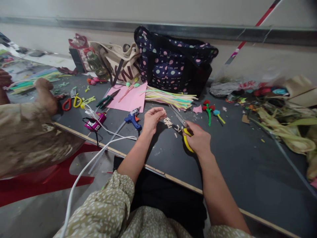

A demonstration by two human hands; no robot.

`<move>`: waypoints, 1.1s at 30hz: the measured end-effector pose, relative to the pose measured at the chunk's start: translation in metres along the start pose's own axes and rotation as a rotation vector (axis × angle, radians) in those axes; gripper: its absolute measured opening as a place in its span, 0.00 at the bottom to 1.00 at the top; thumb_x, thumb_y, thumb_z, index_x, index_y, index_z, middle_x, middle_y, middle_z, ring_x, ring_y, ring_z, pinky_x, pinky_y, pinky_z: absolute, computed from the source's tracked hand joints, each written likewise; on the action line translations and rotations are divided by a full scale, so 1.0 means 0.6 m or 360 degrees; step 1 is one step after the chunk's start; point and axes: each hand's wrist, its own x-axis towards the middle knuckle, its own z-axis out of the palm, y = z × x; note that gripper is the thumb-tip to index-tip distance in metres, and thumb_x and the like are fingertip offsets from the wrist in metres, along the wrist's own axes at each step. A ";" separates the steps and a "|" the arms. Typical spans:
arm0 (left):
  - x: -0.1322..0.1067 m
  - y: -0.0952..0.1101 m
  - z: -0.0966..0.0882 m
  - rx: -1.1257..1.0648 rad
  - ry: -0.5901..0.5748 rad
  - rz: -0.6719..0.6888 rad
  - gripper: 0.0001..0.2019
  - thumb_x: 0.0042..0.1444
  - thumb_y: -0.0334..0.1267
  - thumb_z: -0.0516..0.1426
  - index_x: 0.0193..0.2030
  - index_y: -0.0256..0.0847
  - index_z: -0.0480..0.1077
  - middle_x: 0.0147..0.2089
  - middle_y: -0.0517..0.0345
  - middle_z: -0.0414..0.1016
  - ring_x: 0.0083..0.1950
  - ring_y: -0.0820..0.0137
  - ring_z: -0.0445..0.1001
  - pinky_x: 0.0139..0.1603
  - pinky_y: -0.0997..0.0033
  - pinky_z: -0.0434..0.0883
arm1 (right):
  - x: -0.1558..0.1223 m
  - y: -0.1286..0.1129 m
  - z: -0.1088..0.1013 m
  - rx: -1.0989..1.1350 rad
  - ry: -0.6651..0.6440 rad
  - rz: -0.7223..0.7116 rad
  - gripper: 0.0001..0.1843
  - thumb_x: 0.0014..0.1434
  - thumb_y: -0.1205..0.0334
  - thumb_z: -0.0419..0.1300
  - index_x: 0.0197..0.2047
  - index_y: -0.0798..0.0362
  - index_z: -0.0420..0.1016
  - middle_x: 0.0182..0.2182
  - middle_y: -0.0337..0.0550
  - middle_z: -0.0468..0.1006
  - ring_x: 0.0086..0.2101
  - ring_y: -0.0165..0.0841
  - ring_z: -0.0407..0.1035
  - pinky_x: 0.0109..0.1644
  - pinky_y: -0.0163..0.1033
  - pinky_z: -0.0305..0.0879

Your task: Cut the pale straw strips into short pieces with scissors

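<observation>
My right hand (198,138) is wrapped round the yellow-handled scissors (187,142), whose blades point away toward the back of the table and look slightly parted. My left hand (153,119) is pinched closed over the table, and a tiny pale bit shows at its fingertips, too small to name. Between the two hands lies a small pile of short cream-coloured cut pieces (168,123). Just left of my left hand rests a blue glue gun (133,119). Behind the hands is a bundle of pastel pipe cleaners (170,98).
Pliers (107,99) and a pink sheet (128,99) lie left of centre. White cable crosses the front edge by a magenta power block (96,121). Bags (173,62) stand behind. Dried husks (289,132) cover the right. A co-worker's arm (46,94) rests at left.
</observation>
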 end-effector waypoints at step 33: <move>-0.147 -0.051 -0.089 0.1888 -0.0101 0.0592 0.12 0.54 0.30 0.52 0.39 0.41 0.76 0.40 0.54 0.78 0.42 0.67 0.74 0.48 0.68 0.69 | 0.013 0.040 -0.007 -0.0019 0.0158 0.0616 0.23 0.55 0.57 0.54 0.54 0.49 0.71 0.38 0.43 0.77 0.37 0.34 0.66 0.38 0.36 0.54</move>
